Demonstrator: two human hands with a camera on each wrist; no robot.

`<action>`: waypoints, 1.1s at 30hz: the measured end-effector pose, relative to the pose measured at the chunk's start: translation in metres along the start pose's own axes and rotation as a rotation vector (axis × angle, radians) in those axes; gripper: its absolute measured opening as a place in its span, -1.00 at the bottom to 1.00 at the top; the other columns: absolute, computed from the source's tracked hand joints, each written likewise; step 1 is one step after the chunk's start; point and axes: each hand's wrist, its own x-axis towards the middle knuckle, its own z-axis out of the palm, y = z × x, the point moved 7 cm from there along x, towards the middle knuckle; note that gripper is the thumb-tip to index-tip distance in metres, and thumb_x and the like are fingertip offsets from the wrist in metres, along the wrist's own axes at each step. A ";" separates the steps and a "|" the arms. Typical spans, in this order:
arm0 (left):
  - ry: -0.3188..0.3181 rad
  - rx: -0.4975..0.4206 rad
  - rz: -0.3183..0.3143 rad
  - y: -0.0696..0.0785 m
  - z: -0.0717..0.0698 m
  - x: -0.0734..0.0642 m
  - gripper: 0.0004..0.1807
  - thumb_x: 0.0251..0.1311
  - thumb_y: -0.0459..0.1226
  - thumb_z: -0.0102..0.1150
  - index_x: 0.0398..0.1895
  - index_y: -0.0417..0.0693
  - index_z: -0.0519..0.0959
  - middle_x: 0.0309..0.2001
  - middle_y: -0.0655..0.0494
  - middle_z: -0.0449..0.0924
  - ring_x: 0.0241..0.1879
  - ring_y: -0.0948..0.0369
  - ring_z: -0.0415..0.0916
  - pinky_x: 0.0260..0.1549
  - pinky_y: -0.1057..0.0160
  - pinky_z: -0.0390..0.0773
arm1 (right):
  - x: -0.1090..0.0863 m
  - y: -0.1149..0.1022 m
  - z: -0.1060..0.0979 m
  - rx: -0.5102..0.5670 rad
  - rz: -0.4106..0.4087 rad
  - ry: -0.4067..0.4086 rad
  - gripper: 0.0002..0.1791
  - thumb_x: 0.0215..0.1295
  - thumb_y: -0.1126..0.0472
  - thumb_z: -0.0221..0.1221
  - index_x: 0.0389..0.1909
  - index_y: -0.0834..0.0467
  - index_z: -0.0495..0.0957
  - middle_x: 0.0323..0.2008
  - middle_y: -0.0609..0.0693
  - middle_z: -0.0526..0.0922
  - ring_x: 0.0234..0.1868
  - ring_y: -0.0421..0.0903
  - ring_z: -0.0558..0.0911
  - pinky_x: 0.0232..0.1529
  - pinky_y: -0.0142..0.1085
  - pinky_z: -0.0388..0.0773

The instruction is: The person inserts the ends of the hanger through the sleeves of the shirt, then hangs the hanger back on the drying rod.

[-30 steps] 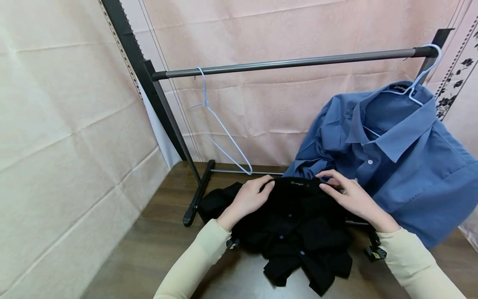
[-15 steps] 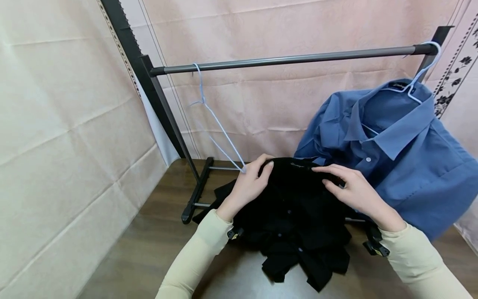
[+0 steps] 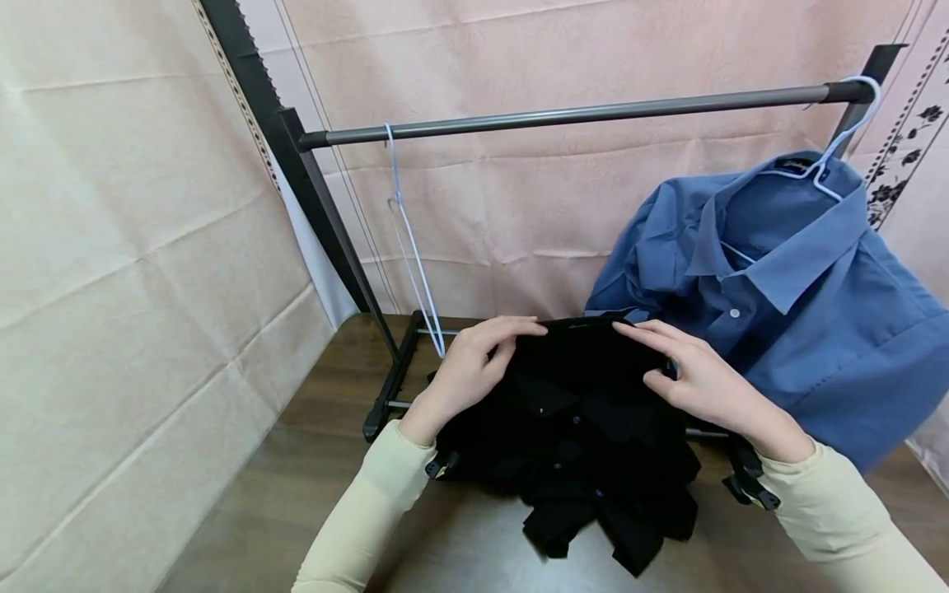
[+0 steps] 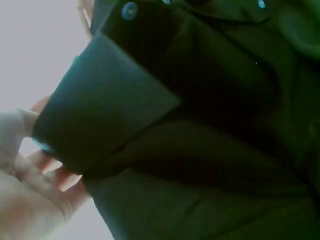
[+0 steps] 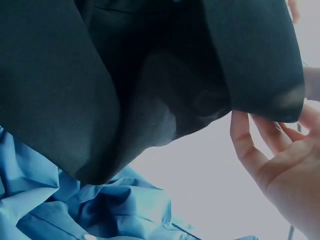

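A black button-up shirt (image 3: pixel 571 428) is bunched in front of me, its collar raised and its lower part spread over the table. My left hand (image 3: pixel 474 362) holds the collar's left side. In the left wrist view, its fingers (image 4: pixel 75 192) go behind the collar. On the collar's right side, my right hand (image 3: pixel 697 379) grips the cloth; the right wrist view has several fingers (image 5: pixel 245 142) partly behind the fabric. A light blue hanger (image 3: pixel 417 255) hangs from the rail just beyond my left hand, turned nearly edge-on.
The grey rail (image 3: pixel 578 121) of a clothes rack spans the back. A blue shirt (image 3: pixel 801 321) hangs on another light blue hanger (image 3: pixel 860 136) at its right end, close to my right hand. Brown wooden table (image 3: pixel 267 494) lies below; pale cloth (image 3: pixel 133 288) covers the left side.
The black shirt's collar has risen slightly. My left hand has shifted a little left and its fingers straightened along the collar edge. The nearby hanger has swung left and turned edge-on.
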 end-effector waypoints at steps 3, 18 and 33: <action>-0.042 0.165 -0.036 -0.002 -0.001 -0.005 -0.63 0.43 -0.44 -0.01 -0.01 0.13 0.72 0.15 0.19 0.63 -0.08 0.24 0.56 -0.25 0.27 0.51 | 0.000 -0.002 0.001 -0.006 0.001 0.004 -0.23 0.15 0.59 0.20 0.42 0.10 0.41 0.23 0.10 0.50 -0.07 -0.09 0.46 -0.17 -0.45 0.33; -0.208 0.454 -0.195 -0.018 -0.002 -0.018 -0.35 0.12 -0.54 0.12 0.33 -0.01 0.48 0.21 0.05 0.53 0.05 0.12 0.56 -0.36 0.23 0.54 | -0.001 0.013 0.008 -0.119 0.056 -0.091 -0.49 0.31 0.43 0.19 0.26 0.06 0.58 0.17 0.05 0.58 -0.33 -0.20 0.46 -0.33 -0.29 0.41; -0.330 0.035 -0.230 -0.011 -0.006 -0.033 -0.39 0.30 -0.51 0.06 0.41 0.05 0.43 0.34 0.16 0.42 -0.66 0.39 0.17 -0.43 0.30 0.41 | -0.006 0.021 0.009 0.020 0.139 -0.156 -0.30 0.25 0.47 0.22 0.43 0.18 0.35 -0.08 0.09 0.61 -0.38 -0.21 0.48 -0.33 -0.26 0.46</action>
